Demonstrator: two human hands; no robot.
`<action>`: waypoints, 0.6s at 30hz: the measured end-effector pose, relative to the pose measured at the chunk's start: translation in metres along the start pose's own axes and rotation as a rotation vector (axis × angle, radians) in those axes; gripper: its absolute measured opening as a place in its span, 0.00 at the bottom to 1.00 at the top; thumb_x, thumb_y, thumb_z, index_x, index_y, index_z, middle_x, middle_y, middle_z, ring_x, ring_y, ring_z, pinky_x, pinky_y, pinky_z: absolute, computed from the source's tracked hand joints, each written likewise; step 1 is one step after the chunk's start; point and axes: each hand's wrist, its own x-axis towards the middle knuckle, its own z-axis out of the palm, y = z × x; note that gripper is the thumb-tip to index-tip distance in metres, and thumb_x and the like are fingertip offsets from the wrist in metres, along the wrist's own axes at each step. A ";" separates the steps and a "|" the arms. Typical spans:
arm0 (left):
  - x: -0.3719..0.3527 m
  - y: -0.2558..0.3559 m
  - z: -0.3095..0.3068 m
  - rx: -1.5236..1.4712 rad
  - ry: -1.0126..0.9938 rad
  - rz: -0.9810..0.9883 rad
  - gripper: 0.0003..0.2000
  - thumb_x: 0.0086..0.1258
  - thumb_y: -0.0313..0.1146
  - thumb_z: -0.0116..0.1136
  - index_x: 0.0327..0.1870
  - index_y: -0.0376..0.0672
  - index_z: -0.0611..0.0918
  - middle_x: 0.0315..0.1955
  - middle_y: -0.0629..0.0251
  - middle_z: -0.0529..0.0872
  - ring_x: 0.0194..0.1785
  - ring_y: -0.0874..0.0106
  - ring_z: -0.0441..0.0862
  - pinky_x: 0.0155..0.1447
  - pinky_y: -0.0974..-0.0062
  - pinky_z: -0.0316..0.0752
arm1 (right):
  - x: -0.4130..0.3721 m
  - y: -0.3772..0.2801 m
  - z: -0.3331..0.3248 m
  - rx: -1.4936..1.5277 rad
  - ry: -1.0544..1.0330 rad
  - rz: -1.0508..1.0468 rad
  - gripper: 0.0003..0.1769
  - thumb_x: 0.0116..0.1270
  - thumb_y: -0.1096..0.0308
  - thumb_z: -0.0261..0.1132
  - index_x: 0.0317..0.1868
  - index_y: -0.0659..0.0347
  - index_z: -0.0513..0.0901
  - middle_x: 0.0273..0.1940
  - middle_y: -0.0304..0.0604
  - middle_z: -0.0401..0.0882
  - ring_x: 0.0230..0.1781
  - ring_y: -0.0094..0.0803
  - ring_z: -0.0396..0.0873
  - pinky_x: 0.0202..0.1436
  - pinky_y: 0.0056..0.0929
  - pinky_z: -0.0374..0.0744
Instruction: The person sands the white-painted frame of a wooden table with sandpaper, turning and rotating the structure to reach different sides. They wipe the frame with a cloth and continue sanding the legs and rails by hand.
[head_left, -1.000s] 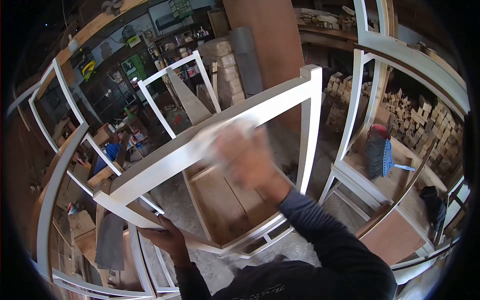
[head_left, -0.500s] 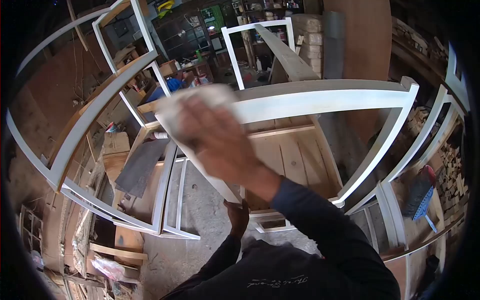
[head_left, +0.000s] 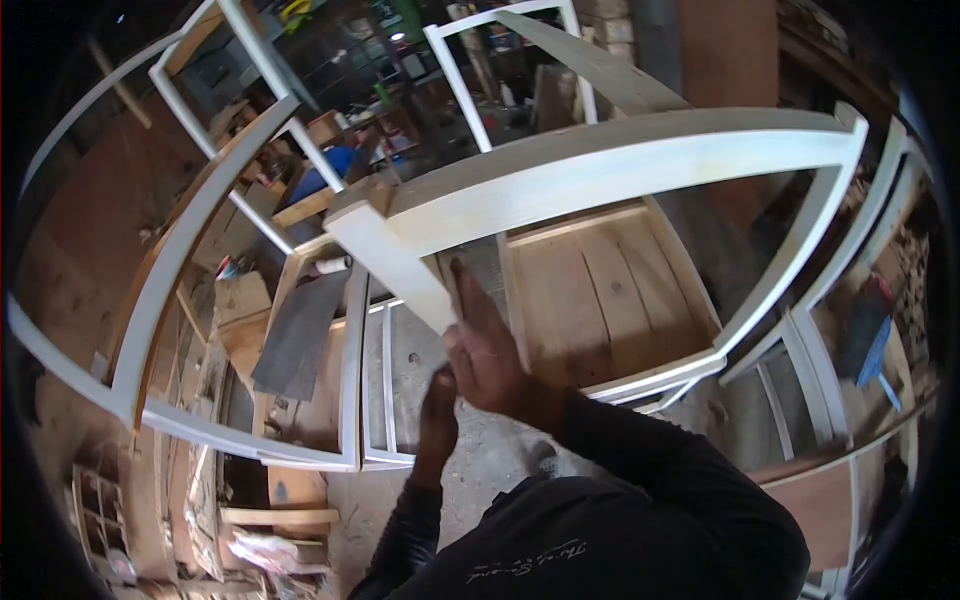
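Observation:
A white frame lies before me, with a broad curved rail (head_left: 620,172) and a short, thick post (head_left: 385,255) slanting down toward me from its left end. My right hand (head_left: 490,350) is at the lower part of the post, its thumb at the front and its longer fingers along the right side. Any pad in it is hidden. Just below and left, my left hand (head_left: 438,412) holds the post's lower end, fingers partly hidden. The two hands nearly touch.
A wooden slatted panel (head_left: 620,300) lies under the rail. White curved frames (head_left: 180,250) stand at the left, with a dark grey sheet (head_left: 305,335) beside them. More white framing (head_left: 815,370) is at the right. A long board (head_left: 600,65) extends behind the rail.
My right hand has moved from the post's upper end down to its lower part; the whitish pad under it no longer shows. My left hand has shifted slightly left. The view has shifted.

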 end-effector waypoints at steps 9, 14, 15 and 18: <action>0.176 0.134 -0.037 -0.521 0.126 0.825 0.26 0.84 0.49 0.45 0.72 0.38 0.70 0.65 0.57 0.77 0.67 0.65 0.75 0.73 0.63 0.68 | -0.165 0.068 0.030 -0.075 -0.041 0.725 0.48 0.58 0.81 0.66 0.80 0.67 0.56 0.79 0.62 0.57 0.81 0.55 0.55 0.83 0.46 0.56; 0.147 0.106 -0.023 -1.236 -0.297 0.253 0.24 0.84 0.46 0.45 0.67 0.34 0.73 0.59 0.51 0.81 0.64 0.61 0.78 0.70 0.66 0.72 | 0.028 -0.049 0.011 0.053 0.266 -0.103 0.53 0.51 0.84 0.64 0.80 0.67 0.53 0.78 0.68 0.54 0.79 0.63 0.57 0.82 0.51 0.57; 0.140 0.093 -0.012 -1.222 -0.092 0.159 0.21 0.84 0.43 0.44 0.66 0.34 0.74 0.57 0.50 0.82 0.63 0.60 0.79 0.69 0.66 0.74 | 0.012 -0.038 0.013 0.017 0.248 -0.045 0.53 0.51 0.84 0.63 0.80 0.67 0.53 0.78 0.67 0.54 0.79 0.62 0.57 0.82 0.51 0.57; 0.130 0.037 0.027 -0.432 0.249 0.600 0.19 0.84 0.39 0.42 0.60 0.31 0.77 0.51 0.46 0.84 0.57 0.55 0.81 0.63 0.61 0.77 | -0.106 0.018 0.021 0.034 0.140 0.286 0.54 0.50 0.86 0.61 0.81 0.64 0.52 0.80 0.58 0.55 0.81 0.57 0.54 0.82 0.48 0.58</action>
